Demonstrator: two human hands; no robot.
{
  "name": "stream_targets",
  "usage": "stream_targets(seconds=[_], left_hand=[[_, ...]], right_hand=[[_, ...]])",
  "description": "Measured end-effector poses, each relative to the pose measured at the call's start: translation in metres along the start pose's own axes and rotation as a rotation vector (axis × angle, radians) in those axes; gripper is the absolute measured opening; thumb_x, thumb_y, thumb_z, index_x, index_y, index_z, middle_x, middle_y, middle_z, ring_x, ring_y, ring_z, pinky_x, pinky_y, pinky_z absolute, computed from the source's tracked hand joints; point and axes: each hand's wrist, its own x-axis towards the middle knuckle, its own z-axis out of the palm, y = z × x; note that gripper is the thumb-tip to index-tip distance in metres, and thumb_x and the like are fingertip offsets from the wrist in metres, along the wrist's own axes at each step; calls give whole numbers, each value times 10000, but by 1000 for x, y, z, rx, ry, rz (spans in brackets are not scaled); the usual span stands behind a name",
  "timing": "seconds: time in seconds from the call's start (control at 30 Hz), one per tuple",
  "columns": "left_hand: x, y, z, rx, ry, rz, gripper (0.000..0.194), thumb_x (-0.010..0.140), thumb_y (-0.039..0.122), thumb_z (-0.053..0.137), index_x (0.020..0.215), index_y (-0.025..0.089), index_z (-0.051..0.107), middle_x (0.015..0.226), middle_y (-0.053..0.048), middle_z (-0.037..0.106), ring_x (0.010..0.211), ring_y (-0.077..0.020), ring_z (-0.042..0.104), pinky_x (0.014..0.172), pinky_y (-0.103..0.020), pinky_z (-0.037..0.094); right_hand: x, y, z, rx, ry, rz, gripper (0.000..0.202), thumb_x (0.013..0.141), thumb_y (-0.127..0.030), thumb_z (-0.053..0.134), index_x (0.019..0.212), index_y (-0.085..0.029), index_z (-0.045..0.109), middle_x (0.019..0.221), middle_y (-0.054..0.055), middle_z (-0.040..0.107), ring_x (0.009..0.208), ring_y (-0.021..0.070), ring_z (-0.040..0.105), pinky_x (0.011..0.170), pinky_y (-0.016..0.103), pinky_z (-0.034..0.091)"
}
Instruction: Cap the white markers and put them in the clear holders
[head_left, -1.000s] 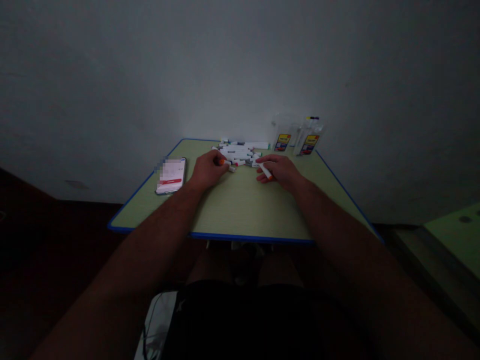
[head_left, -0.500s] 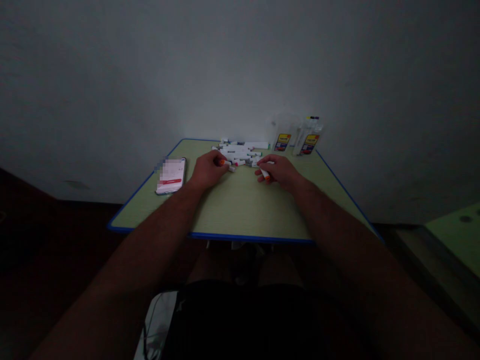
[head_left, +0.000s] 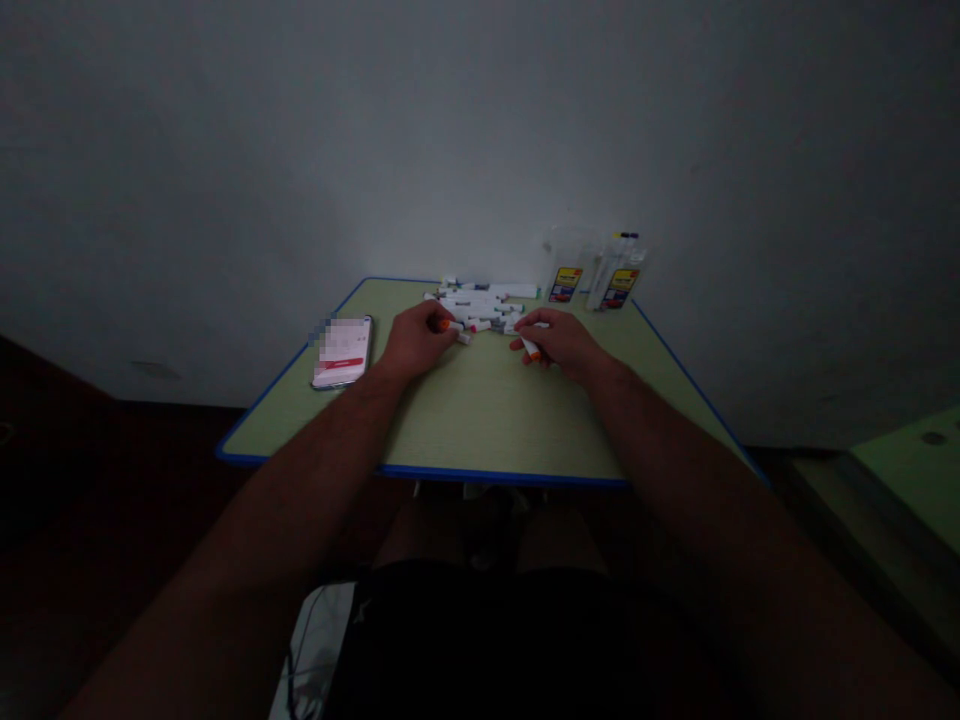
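Several white markers (head_left: 472,303) lie in a loose pile near the back edge of the light green table. My left hand (head_left: 420,338) is closed at the pile's left front, its fingertips on a marker with an orange end (head_left: 450,325). Just beneath those fingertips lies a white piece (head_left: 463,339). To the right of the pile, my right hand (head_left: 555,342) pinches a white marker (head_left: 529,348) whose orange end points down toward me. A marker with a pink-red end (head_left: 480,326) lies between the two hands.
A phone with a lit screen (head_left: 343,352) lies at the table's left. Two clear plastic cases with yellow labels stand at the back right, the left one (head_left: 565,284) beside the right one (head_left: 619,287), which has markers inside. The blue-edged table (head_left: 495,420) stands against a wall.
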Motion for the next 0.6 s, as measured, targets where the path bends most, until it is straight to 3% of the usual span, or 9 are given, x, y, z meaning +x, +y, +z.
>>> stream_targets(seconds=[0.6], left_hand=[[-2, 3, -2, -15, 4, 17, 151, 730, 198, 740, 872, 212, 693, 830, -26, 704, 742, -171, 592, 742, -332, 499]], right_hand=[[-1, 0, -1, 14, -10, -17, 52, 941, -120, 623, 922, -167, 620, 765, 35, 763, 411, 60, 554, 343, 168, 312]])
